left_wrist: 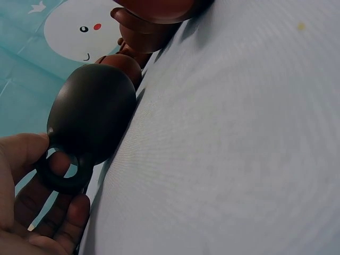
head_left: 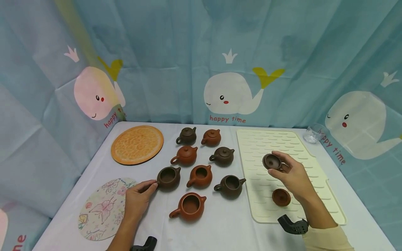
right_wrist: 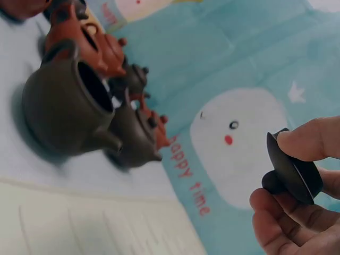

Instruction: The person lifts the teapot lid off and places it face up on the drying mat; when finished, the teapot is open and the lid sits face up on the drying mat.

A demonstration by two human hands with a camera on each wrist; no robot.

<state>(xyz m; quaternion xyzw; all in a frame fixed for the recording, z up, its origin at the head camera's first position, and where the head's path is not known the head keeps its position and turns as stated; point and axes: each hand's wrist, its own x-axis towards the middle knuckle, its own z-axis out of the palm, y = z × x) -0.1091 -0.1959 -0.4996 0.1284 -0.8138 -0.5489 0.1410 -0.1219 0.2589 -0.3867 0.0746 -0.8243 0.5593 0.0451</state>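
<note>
My left hand point(head_left: 138, 198) pinches the ring handle of a dark lidless teapot point(head_left: 168, 178), which sits on the white table; in the left wrist view a fingertip shows through the handle point(left_wrist: 64, 183). Over the cream mat, my right hand point(head_left: 290, 172) holds a dark teapot lid point(head_left: 272, 161) between thumb and fingers. Tilted on edge in the right wrist view, the lid point(right_wrist: 295, 170) has its round knob point(right_wrist: 273, 182) toward the fingertips. A reddish-brown lid point(head_left: 281, 197) lies on the mat below that hand.
Lidless teapots, red point(head_left: 199, 176), dark point(head_left: 230, 186) and red point(head_left: 191, 207), stand between the hands. Several lidded ones point(head_left: 223, 156) are behind them. The cream mat point(head_left: 260, 212) lies right, a clear glass point(head_left: 313, 134) beyond. Orange point(head_left: 137, 144) and floral point(head_left: 100, 212) round mats lie left.
</note>
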